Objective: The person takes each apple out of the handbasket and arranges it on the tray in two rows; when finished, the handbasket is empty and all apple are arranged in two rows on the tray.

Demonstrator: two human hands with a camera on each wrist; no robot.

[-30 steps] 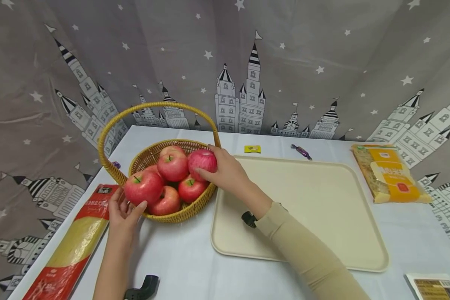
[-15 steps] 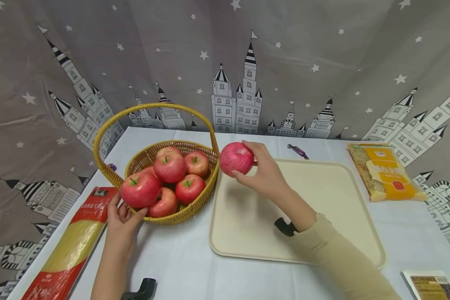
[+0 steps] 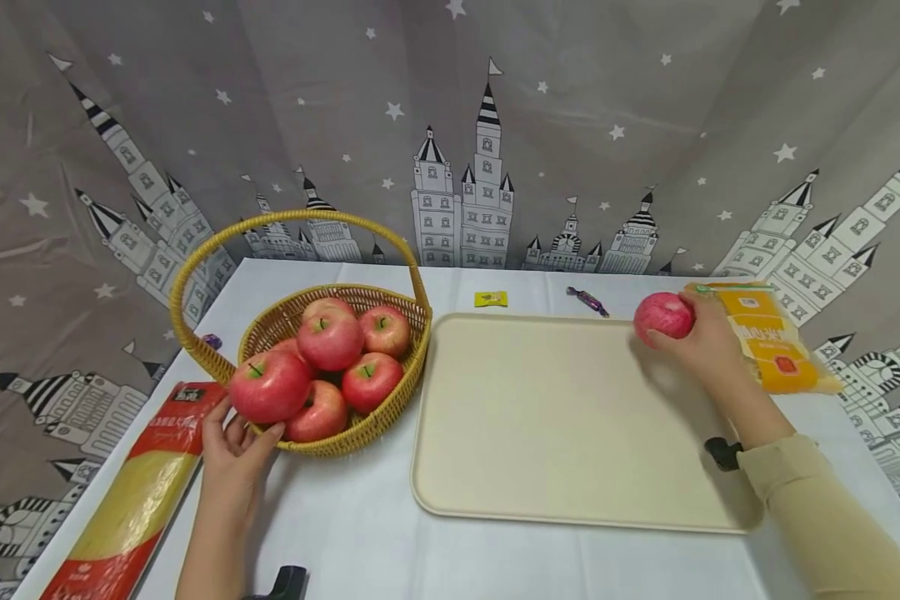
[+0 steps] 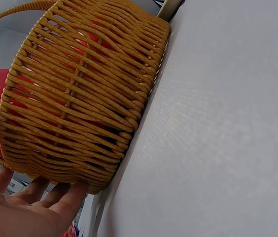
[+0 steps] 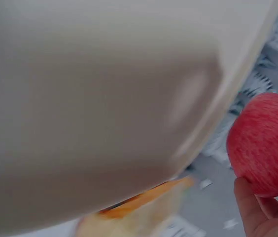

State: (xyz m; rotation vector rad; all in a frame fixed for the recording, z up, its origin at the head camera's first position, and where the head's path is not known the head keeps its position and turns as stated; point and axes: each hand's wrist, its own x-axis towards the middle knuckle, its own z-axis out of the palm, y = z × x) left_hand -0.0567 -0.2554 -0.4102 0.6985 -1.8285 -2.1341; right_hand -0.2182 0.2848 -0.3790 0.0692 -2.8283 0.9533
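Observation:
My right hand [image 3: 707,343] grips a red apple [image 3: 663,315] above the far right corner of the beige tray [image 3: 540,417]. In the right wrist view the apple [image 5: 267,143] sits against the fingertips, off the tray surface. At the left stands a wicker basket [image 3: 378,427] with a tall handle, holding several red apples [image 3: 330,337]. My left hand [image 3: 234,446] holds the basket's near left side, thumb at the rim by a large apple [image 3: 270,386]. Fingers [image 4: 70,200] touch the woven wall in the left wrist view.
A red and yellow packet [image 3: 135,492] lies left of the basket. An orange food bag [image 3: 776,337] lies right of the tray, partly behind my right hand. Behind the tray are a yellow wrapped piece [image 3: 491,298] and a purple candy [image 3: 588,301]. A starry curtain [image 3: 570,125] hangs behind.
My right hand has lifted the apple out of the basket and carried it right, across the tray to its far right corner. My left hand has stayed at the basket.

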